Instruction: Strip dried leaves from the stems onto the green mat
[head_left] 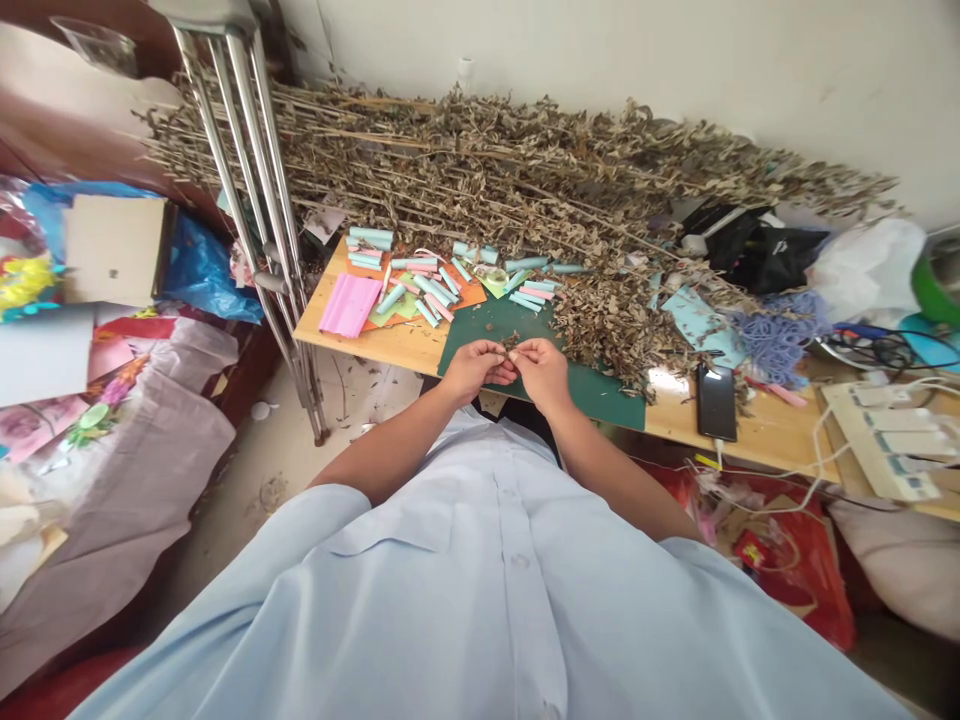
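Together, the left hand [474,368] and the right hand [543,372] meet at the fingertips, thumbs and fingers of both pinching a small tuft of dried leaf [511,342] between them; its exact shape is too small to make out. The tuft is held just over the near part of a dark green mat [611,400], which lies on a wooden table [418,345]. Just right of the hands, a heap of loose dried leaves [600,330] spills across the mat. Beyond the hands and to the left lie short rolled tubes [436,292] in pale blue and pink, some on orange and green paper, with a folded pink sheet [349,305] near the table's left end. Long dried stalks [450,165] stretch across the back, along the wall. Farther right are a tangle of bluish-purple cord [780,328], a black phone [716,402] with a cable plugged in, and a white power strip [885,445]. Metal crutches [251,160] stand upright at the left
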